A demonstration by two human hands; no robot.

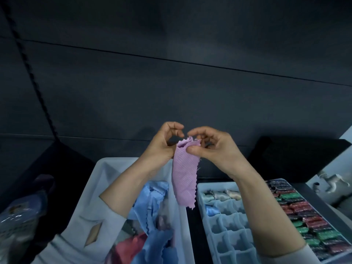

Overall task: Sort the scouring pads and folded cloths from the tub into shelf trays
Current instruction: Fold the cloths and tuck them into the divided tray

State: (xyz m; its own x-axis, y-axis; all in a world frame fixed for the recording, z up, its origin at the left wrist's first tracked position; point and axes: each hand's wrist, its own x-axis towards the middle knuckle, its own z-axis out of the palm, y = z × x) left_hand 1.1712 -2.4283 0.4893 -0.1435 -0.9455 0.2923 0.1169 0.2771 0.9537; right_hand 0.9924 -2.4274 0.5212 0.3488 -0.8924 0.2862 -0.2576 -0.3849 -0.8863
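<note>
A pink ribbed cloth (184,180) hangs lengthwise in the air above the gap between tub and tray. My left hand (162,143) pinches its top left edge. My right hand (211,147) grips its top right corner with thumb and fingers. Below on the left stands a white tub (99,180) holding crumpled blue cloths (152,202) and a red cloth (131,246). To the right lies a white divided tray (228,235); a folded blue cloth (212,210) fills one cell and pale rolled pieces (221,194) fill its far row.
Rows of red, green and dark scouring pads (304,218) fill a tray at the right. A blue plastic packet (21,212) lies at the far left. Dark wall panels rise behind; a black box (297,159) stands at back right.
</note>
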